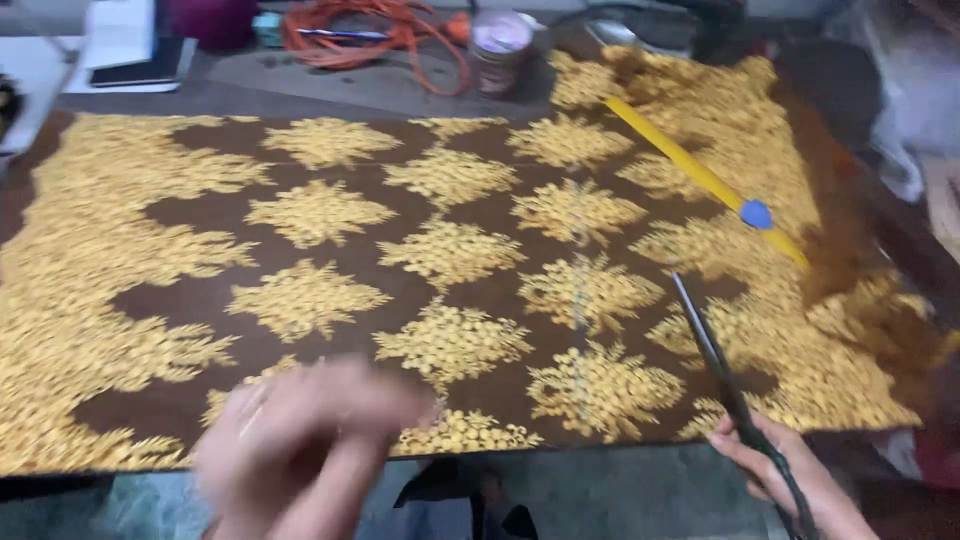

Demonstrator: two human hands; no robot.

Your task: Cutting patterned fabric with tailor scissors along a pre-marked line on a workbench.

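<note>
scissors out, fabric spread flat

worktable clutter sits along the far edge of the fabric (450, 270): an orange cord (385, 30), a small round tin (500, 45), some papers (120, 40) off toward its far left corner. the fabric itself is brown with big gold leafy clusters, laid flat and covering most of the table, bunched up a bit at its right end.

on the fabric's right part lies a yellow ruler (700, 175) at a slant, with a blue piece of chalk (756, 213) resting on it. there's a faint chalk line running down through the clusters left of the ruler.

right hand (790, 475) is at the near right edge of the fabric, fingers closed around the handles of dark scissors (725, 375), blades together and pointing up over the cloth. left hand (300, 450) is at the near edge, too blurred to say if it's open or gripping anything.

looks to me like marking is done and cutting hasn't started. next move would need the blades opened and lined up with that chalk line, cloth held flat.
</note>
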